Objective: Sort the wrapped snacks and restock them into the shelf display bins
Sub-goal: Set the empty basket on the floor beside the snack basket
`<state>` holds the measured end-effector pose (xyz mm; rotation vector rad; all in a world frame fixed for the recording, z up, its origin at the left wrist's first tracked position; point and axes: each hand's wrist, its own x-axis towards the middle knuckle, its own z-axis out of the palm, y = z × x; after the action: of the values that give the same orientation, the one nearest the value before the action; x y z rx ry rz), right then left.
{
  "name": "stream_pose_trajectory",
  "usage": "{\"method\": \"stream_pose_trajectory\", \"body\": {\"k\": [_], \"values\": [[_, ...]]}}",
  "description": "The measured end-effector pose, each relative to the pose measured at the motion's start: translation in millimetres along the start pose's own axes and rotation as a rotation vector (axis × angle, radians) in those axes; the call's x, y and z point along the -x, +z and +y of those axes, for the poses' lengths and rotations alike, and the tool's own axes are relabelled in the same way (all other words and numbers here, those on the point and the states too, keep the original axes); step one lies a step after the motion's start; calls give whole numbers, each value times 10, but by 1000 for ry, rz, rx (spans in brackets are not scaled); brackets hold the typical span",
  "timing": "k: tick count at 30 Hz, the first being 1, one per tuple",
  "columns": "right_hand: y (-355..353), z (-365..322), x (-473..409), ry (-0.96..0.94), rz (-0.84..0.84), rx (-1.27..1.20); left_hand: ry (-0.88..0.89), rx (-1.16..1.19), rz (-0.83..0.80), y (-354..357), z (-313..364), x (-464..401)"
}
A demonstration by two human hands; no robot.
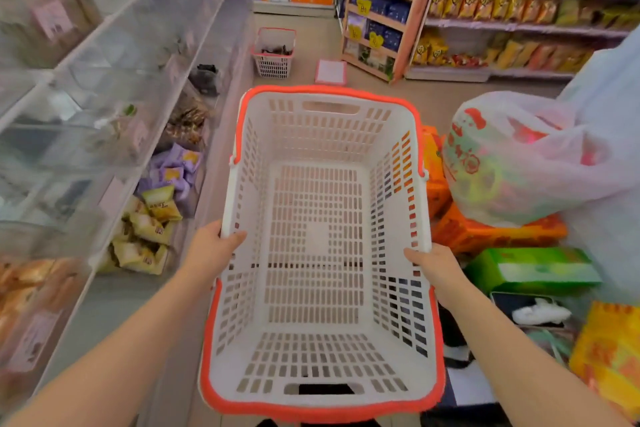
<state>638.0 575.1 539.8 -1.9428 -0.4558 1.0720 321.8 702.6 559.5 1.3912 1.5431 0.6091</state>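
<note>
Left hand [214, 246] and right hand [438, 269] each clasp a side rim of the empty basket [313, 354] at frame centre; keep it level, carry toward the snack bins [152, 229] lower left.

The basket [318, 135] sits between my hands, display bins [114, 87] of wrapped snacks [149, 229] to its left, a bag [512, 159] on boxes [485, 236] to its right.

The basket [322, 253] is smooth white slotted plastic with a matt orange-red rim. The display bins [114, 55] are clear, glossy plastic, holding shiny foil-wrapped snacks [152, 218]. The bag [512, 156] is thin, translucent, crinkled plastic film.
</note>
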Motion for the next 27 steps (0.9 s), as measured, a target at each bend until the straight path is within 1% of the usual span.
{"method": "stream_pose_trajectory", "body": {"k": [7, 9, 11, 15, 21, 27], "values": [[287, -1100, -1408, -27, -110, 0, -30, 9, 79, 65, 660, -1397], [481, -1384, -1928, -17, -125, 17, -40, 8, 112, 71, 775, -1966], [579, -1539, -2090, -24, -122, 25, -32, -6, 109, 76, 849, -2191], [931, -1982, -2903, 0, -104, 65, -52, -7, 94, 134, 978, -3209], [1395, -2820, -3900, 62, -67, 108, -65, -1, 17, 89, 1434, -4668], [1676, -3489, -4875, 56, -75, 85, -46, -13, 39, 170, 1918, -5828]]}}
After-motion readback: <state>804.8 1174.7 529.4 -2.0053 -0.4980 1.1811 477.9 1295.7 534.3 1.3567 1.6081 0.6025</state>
